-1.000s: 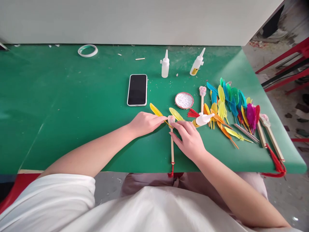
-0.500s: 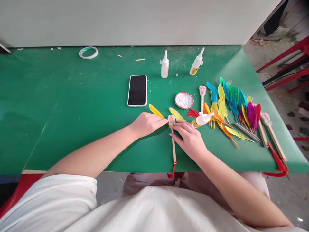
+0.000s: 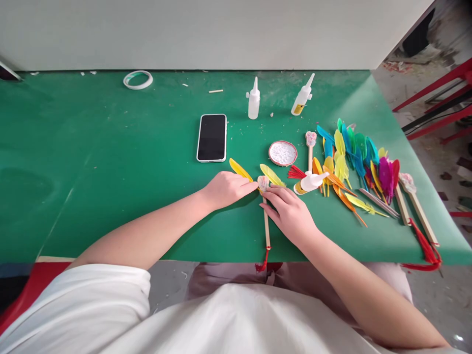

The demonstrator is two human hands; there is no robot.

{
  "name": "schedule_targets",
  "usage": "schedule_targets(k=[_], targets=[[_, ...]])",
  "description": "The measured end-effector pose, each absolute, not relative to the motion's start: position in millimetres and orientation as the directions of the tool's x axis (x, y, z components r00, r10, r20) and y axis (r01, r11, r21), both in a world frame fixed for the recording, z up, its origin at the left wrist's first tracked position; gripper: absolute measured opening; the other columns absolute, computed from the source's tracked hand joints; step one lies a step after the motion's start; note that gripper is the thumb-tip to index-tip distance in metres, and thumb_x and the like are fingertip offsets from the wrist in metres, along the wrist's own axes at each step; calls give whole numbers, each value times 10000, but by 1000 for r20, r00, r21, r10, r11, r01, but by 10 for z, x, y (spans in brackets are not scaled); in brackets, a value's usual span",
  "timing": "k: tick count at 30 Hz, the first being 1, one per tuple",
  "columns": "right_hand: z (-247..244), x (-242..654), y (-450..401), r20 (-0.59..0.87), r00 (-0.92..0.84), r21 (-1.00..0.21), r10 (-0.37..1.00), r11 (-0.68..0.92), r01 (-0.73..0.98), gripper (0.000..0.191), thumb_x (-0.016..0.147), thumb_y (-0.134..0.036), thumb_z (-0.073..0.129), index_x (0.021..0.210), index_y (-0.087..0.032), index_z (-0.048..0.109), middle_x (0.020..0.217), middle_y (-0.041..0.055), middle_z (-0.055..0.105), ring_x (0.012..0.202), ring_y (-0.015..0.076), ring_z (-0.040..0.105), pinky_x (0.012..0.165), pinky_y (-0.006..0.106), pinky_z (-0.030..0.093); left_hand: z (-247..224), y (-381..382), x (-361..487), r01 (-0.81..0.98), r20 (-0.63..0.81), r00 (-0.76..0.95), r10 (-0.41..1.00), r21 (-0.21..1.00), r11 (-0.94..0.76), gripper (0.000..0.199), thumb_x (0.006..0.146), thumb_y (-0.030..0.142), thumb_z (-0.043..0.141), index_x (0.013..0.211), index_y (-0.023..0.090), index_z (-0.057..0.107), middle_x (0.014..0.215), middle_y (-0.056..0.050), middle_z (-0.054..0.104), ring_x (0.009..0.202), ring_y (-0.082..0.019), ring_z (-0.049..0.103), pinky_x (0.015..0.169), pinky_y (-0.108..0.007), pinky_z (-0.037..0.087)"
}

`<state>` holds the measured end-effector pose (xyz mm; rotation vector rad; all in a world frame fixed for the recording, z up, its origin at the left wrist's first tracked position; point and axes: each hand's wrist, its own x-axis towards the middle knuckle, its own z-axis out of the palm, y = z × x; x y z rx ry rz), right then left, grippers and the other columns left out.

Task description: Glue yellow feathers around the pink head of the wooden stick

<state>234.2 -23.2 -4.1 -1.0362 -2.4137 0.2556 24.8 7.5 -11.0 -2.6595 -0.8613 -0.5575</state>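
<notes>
Got stick (image 3: 267, 227) flat on table (image 3: 147, 137), head (image 3: 263, 183) between both hands, tassel (image 3: 261, 267) hanging over near edge by lap (image 3: 221, 282). Touching head's left rim and quill end of yellow feather (image 3: 239, 169) with bunched left hand (image 3: 232, 188); can't tell if pinching or only pressing. Bracing head's right side with half-curled right hand (image 3: 293, 211), thumb lower beside stick. Could skew head or feather if pushed harder from one side. Might drag feather off on lifting if fingertips-deep in wet glue; can't see any from here. Could nudge pale feather (image 3: 271, 173), lying just beyond right fingers. Might roll lying bottle (image 3: 309, 183) into feathers (image 3: 386, 177) if bumped by right knuckles, or leak if uncapped; can't tell. As for surface: green, slightly shiny, specked with scraps; bearing dish (image 3: 282, 165) of white bits, phone (image 3: 211, 137), tape (image 3: 137, 87) far left, two upright bottles (image 3: 253, 105). Beyond: plain pale panel (image 3: 191, 34) along far edge, part of red frame (image 3: 459, 73) at right, littered grey floor (image 3: 169, 280).
</notes>
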Motion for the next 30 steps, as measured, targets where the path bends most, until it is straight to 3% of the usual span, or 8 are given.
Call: schedule_targets(k=[30], targets=[[-37,2342,-231,379,-604,-331,701,712,619,196,835,-214,501,994,-149,593,988,95,621,948,199,575,858,324,503,-125,70,252,619,475,732,488,-165,-768,168,832,114,453,902,173,594,635,25,631,578,-99,601,466,-207,389]])
